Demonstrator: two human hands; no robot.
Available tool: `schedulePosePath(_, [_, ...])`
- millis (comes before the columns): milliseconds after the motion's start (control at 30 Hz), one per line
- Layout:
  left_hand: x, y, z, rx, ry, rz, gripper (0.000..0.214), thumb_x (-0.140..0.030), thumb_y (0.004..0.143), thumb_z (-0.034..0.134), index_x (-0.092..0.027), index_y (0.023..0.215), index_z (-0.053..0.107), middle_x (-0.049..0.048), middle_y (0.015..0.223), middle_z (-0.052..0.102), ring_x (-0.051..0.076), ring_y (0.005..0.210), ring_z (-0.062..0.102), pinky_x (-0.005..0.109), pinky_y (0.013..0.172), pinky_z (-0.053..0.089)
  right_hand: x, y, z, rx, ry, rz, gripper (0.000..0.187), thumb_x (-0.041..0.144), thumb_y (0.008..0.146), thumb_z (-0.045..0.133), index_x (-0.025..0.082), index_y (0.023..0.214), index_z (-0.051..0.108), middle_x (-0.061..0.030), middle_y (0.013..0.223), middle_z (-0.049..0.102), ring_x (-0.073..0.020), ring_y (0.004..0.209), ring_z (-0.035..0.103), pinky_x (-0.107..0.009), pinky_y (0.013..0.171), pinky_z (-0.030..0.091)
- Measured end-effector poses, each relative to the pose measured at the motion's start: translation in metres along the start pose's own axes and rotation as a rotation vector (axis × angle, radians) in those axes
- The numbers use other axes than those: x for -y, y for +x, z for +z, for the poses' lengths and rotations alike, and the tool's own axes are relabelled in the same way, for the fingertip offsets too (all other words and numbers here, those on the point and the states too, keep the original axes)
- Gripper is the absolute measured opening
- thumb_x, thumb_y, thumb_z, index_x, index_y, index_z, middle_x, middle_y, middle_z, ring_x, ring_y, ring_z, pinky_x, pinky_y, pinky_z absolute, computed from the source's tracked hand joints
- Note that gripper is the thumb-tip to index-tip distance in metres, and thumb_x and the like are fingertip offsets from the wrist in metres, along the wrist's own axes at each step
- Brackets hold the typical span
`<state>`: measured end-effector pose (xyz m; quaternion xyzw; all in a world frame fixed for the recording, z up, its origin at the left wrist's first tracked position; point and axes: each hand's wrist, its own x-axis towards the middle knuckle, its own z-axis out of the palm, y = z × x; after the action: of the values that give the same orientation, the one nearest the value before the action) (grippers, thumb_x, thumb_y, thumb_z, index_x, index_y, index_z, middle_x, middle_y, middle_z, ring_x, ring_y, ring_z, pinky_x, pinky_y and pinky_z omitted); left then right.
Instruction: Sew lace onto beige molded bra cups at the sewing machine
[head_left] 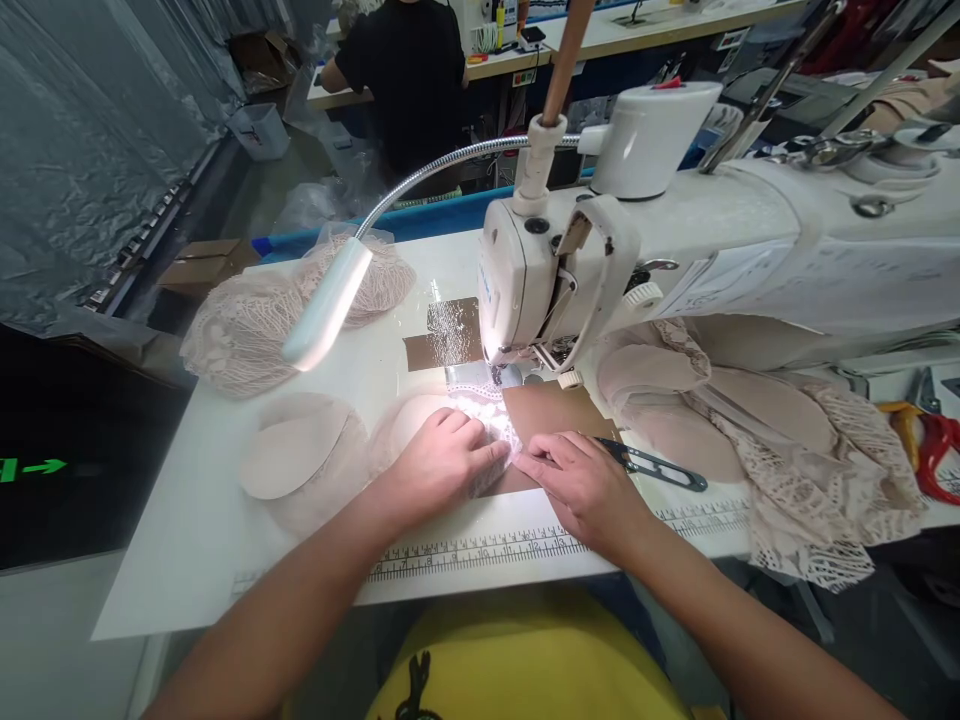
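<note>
My left hand (439, 460) lies curled on a strip of pale lace (484, 405) and a beige cup piece, pinching the fabric just in front of the needle of the white sewing machine (555, 270). My right hand (581, 480) presses the same lace from the right, fingers together, and a black thread snip (660, 467) sticks out from under it. The fingertips of both hands meet at the lace edge. A bright lamp (326, 300) on a flexible neck lights the work.
Beige foam cups (296, 455) lie at the left, piles of lace (247, 325) behind them. Sewn lace pieces (780, 440) are heaped at the right by red and yellow scissors (926, 440). A ruler strip (480, 552) runs along the table's front. A person in black stands at the back.
</note>
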<state>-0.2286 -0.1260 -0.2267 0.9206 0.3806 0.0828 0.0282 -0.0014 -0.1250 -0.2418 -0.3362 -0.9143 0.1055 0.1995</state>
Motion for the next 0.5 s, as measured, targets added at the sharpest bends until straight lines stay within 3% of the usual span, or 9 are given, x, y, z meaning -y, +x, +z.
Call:
schedulePosePath(267, [-0.0024,0.0002,-0.0011,-0.011,0.006,-0.008,0.028,-0.022,0.095,0.042,-0.021,0.117,0.060,0.0063,0.087,0.057,0.018,0.078,0.045,0.033,0.073,0.037,-0.0017,0.0026,-0.0019,-0.096,0.015,0.036,0.038,0.001,0.084,0.039,0.016,0.106,0.065,-0.0070,0.087,0.063,-0.0173,0.076,0.050,-0.029,0.068,0.040])
schedulePosePath(433, [-0.0017,0.0025,-0.0007,-0.072,-0.067,0.035,0.029,-0.024,0.096,0.041,-0.018,0.116,0.061,0.0108,0.119,0.058,0.023,0.102,0.049,0.037,0.084,0.042,-0.0006,0.0080,0.0020,0.001,-0.089,0.085,0.037,0.000,0.080,0.042,0.017,0.103,0.067,-0.0055,0.083,0.061,-0.0181,0.072,0.044,-0.030,0.067,0.035])
schedulePosePath(500, [-0.0006,0.0033,0.0009,-0.068,-0.068,0.048,0.030,-0.021,0.095,0.039,-0.017,0.117,0.060,0.0101,0.128,0.055,0.023,0.101,0.050,0.037,0.083,0.044,0.0000,0.0090,0.0022,0.022,-0.106,0.085,0.037,0.000,0.080,0.043,0.016,0.103,0.067,-0.0052,0.082,0.060,-0.0179,0.072,0.043,-0.030,0.067,0.033])
